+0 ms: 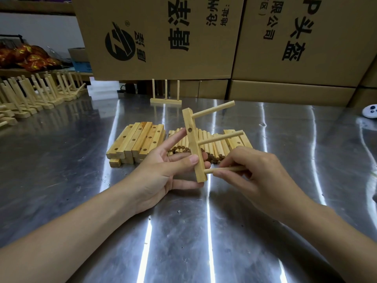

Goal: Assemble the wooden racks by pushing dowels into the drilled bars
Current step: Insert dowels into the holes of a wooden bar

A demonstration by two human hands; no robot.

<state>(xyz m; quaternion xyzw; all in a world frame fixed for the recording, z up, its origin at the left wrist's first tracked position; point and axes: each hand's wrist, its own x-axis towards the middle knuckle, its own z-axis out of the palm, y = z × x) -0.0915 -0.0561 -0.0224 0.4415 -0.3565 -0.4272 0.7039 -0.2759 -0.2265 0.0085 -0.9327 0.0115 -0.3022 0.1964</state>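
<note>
Over the middle of the tabletop [61,180], the left hand [163,172] grips the bar [192,144]; the right hand [259,172], pinching a dowel [224,170], should push it in squarely.

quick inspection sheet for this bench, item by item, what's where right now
surface: reflective steel table with light streaks
job's things: bar with two dowels seated and one open hole showing; third dowel with its tip at the bar's lower end; pile of drilled bars; pile of loose dowels; finished rack standing at the back; row of finished racks far left
clutter: white gadget at the right edge; snack packets far left
grippers: left hand pinches the bar; right hand holds the third dowel
cables: nothing seen
surroundings: cardboard boxes stacked behind the table
</note>
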